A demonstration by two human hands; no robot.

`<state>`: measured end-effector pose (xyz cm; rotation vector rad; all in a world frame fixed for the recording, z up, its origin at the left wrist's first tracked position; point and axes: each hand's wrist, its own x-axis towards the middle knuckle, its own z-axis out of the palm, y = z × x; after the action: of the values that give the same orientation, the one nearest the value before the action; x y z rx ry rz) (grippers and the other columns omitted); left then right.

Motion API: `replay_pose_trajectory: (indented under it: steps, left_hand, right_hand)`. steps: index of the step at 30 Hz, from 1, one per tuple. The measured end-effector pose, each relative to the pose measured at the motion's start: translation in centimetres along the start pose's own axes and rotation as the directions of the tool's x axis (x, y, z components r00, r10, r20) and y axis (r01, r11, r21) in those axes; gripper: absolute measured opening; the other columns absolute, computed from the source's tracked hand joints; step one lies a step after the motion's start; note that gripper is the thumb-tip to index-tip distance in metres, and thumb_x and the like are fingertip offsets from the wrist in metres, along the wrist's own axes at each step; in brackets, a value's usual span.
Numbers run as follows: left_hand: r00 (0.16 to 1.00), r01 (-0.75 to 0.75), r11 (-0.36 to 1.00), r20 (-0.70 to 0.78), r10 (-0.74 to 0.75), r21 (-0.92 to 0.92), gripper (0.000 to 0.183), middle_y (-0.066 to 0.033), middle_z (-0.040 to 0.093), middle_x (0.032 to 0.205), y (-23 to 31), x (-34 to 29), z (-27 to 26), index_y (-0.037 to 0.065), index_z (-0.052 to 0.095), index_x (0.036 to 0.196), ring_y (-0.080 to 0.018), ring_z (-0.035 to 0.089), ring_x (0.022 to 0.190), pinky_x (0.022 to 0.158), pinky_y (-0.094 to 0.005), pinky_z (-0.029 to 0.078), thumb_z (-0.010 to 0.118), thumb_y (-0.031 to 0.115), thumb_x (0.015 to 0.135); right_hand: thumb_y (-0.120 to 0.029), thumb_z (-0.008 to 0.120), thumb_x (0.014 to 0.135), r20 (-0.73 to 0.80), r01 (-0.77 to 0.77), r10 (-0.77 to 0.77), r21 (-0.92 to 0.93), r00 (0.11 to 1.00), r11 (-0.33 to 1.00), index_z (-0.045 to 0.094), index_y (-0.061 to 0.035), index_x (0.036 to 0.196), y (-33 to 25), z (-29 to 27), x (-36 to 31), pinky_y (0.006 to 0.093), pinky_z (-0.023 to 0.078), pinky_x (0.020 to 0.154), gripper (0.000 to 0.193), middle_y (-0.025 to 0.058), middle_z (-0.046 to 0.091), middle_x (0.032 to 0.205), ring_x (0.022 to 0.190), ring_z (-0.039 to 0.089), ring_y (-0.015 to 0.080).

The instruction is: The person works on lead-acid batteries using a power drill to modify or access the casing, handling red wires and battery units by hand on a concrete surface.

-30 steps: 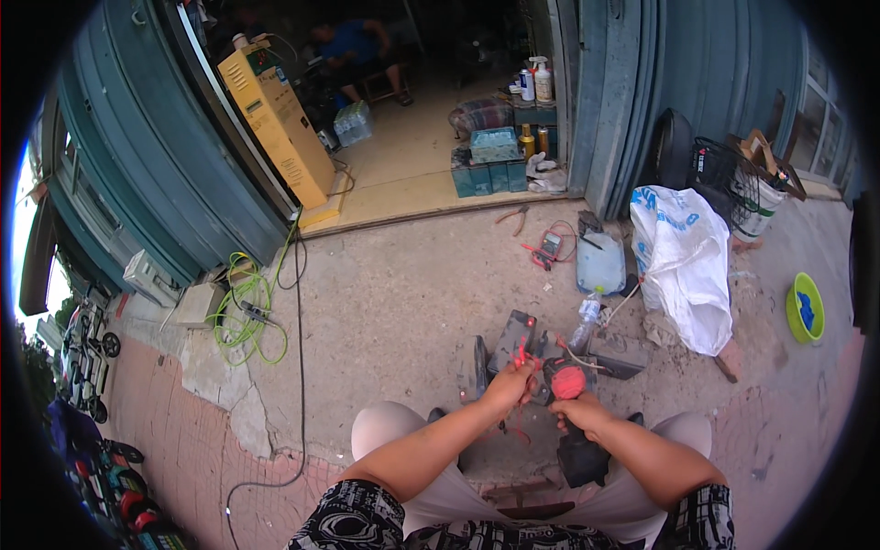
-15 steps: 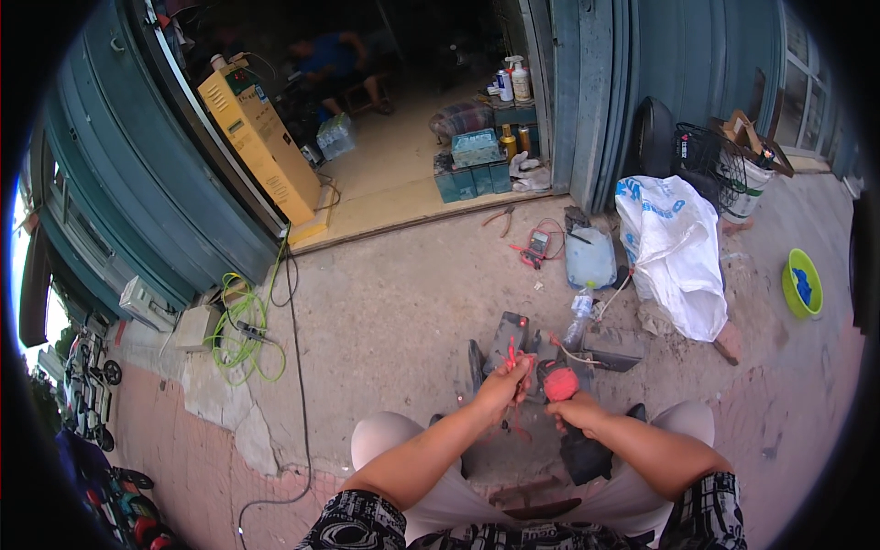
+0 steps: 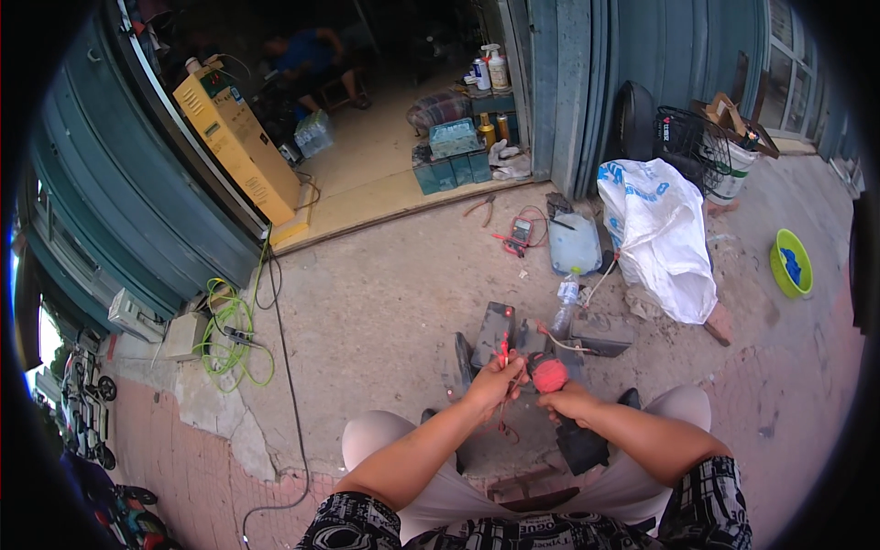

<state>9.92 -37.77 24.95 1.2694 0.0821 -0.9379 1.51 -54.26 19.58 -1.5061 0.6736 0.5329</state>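
Observation:
My left hand (image 3: 493,385) is closed around a thin red wire (image 3: 503,348), whose red end sticks up past the fingers; loose strands hang below. Close beside it, my right hand (image 3: 570,403) grips what looks like a cordless drill (image 3: 550,375), with a round red back and a black battery block (image 3: 583,447) at its base. The front of the tool is hidden. Just beyond my hands lie dark box-shaped batteries: one (image 3: 495,328) with a red terminal spot, another (image 3: 600,333) lying to the right. A pale lead with a red end (image 3: 561,343) crosses between them.
A clear bottle (image 3: 566,291), blue-tinted jug (image 3: 575,244), multimeter (image 3: 520,236) and pliers (image 3: 479,211) lie ahead. White sack (image 3: 655,238) and green basin (image 3: 790,264) are right. Green cable (image 3: 234,335) and black cord (image 3: 290,394) lie left. A person (image 3: 312,60) sits indoors.
The whole view has shifted slightly, so the surroundings sit further left and up. Both hands keep their hold, with the left wrist turned a little.

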Motion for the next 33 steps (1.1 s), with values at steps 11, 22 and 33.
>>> replay_pose_trajectory:
  steps: [11, 22, 33]
  left_hand:
    - [1.0, 0.022, 0.995, 0.0, -0.022, 0.102, 0.023, -0.0024, 0.063, 0.08, -0.3, -0.3, -0.3, 0.009, 0.057, 0.094, -0.009, 0.049, 0.05, 0.047, -0.0234, 0.039, 0.053, 0.031, 0.095]
    - [1.0, 0.012, 0.993, -0.018, -0.01, 0.12, 0.025, -0.0009, 0.065, 0.08, -0.7, -0.2, -0.2, 0.009, 0.059, 0.096, -0.0084, 0.05, 0.05, 0.046, -0.0236, 0.039, 0.052, 0.032, 0.095]
    - [0.997, 0.057, 0.994, -0.062, -0.052, 0.096, 0.025, -0.0019, 0.067, 0.088, -0.6, -0.1, -0.4, 0.01, 0.054, 0.102, -0.0103, 0.052, 0.054, 0.05, -0.0244, 0.042, 0.048, 0.034, 0.096]
  right_hand:
    - [-0.013, 0.072, 0.074, -0.003, 0.016, -0.016, -0.029, 1.0, 0.999, 0.057, -0.0027, 0.074, -0.8, 0.4, -0.7, 0.0306, 0.044, 0.044, 0.018, 0.0053, 0.055, 0.064, 0.052, 0.056, 0.0168]
    - [-0.012, 0.071, 0.074, 0.018, -0.018, 0.018, -0.028, 1.0, 0.999, 0.058, -0.0033, 0.079, -0.7, 0.1, -0.9, 0.0308, 0.044, 0.045, 0.017, 0.0048, 0.056, 0.067, 0.053, 0.056, 0.0168]
    - [-0.011, 0.071, 0.074, -0.002, -0.031, 0.031, -0.031, 1.0, 0.999, 0.059, -0.0028, 0.075, -0.1, 0.0, -0.6, 0.0304, 0.045, 0.045, 0.015, 0.0052, 0.057, 0.067, 0.053, 0.056, 0.0166]
